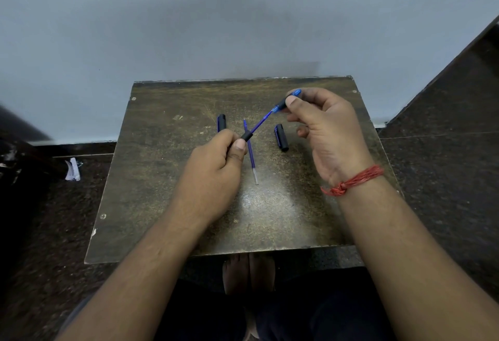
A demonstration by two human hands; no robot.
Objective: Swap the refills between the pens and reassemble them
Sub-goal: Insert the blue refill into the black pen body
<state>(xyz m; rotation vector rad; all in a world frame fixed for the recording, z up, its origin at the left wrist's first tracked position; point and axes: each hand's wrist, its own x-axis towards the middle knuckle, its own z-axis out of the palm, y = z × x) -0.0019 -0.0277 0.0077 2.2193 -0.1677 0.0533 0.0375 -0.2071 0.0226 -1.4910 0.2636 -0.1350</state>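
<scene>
My left hand (pixel 216 162) grips a black pen part (pixel 246 136) with a blue refill (pixel 259 123) sticking out of it toward the upper right. My right hand (pixel 324 124) pinches the blue front section (pixel 286 101) at the refill's far end, above the table. A second loose refill (pixel 251 155) lies flat on the table between my hands, tip pointing away. Two dark pen caps rest on the table: one (pixel 221 122) just beyond my left hand, the other (pixel 281 138) under my right hand.
The small worn wooden table (pixel 162 178) stands against a pale wall. A dark speckled floor surrounds it, with a scrap of white paper (pixel 72 170) on the left. A red thread band circles my right wrist. My bare feet show below the table's front edge.
</scene>
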